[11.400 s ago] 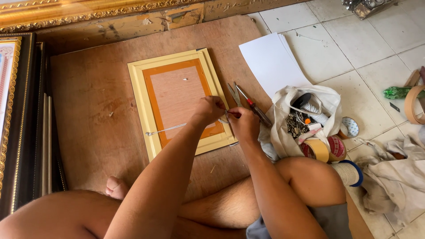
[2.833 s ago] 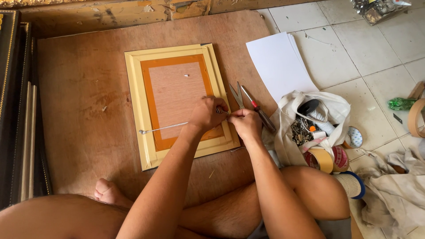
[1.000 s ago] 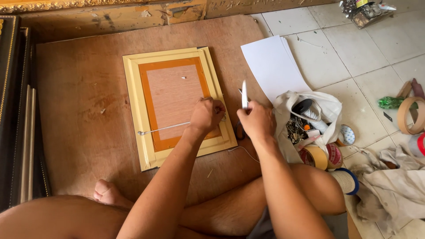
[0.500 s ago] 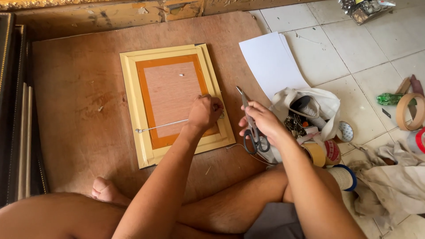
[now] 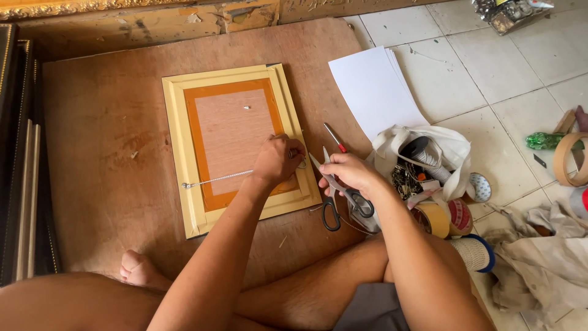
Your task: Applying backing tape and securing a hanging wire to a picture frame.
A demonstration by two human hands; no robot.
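The picture frame (image 5: 236, 144) is lying face down on a brown board (image 5: 92, 153) on the floor, its cord (image 5: 217, 179) stretching across the back. The left hand (image 5: 278, 162) is pinching the cord's end at the frame's right rail, fingers closed on it. Just beside it, the right hand (image 5: 349, 175) is resting on black-handled scissors (image 5: 334, 196), fingers curled over the blades. A red-handled tool (image 5: 335, 138) is lying near, then white paper sheets (image 5: 375, 92), an open cloth bag (image 5: 429, 159) and tape rolls (image 5: 444, 216).
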